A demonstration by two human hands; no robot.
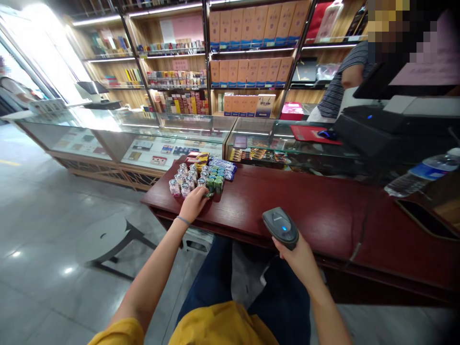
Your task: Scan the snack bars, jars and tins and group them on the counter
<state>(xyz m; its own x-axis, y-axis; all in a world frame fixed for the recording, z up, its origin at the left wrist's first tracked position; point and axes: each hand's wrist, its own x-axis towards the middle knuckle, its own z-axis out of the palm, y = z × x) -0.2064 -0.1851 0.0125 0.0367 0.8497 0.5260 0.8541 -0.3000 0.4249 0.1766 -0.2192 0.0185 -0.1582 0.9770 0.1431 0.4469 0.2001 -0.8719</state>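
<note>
My right hand (295,254) is wrapped round the handle of a dark grey barcode scanner (279,225), which has a lit blue light and is held over the front edge of the dark red table (247,196). At the front of a cluster of small goods, the fingers of my left hand (194,203) are closed at a small green container (209,194), mostly covered by them. Around it stand clear lidded jars (175,187) in rows and green containers (218,184). Blue-and-white packets (224,165) and yellow-brown packets (197,158) lie behind them.
A glass display counter (172,127) runs behind the table. On the right are a water bottle (424,172), a phone (427,218) and a black checkout machine (395,129). A person in a striped shirt (338,86) is behind the counter. A stool (104,239) stands at left.
</note>
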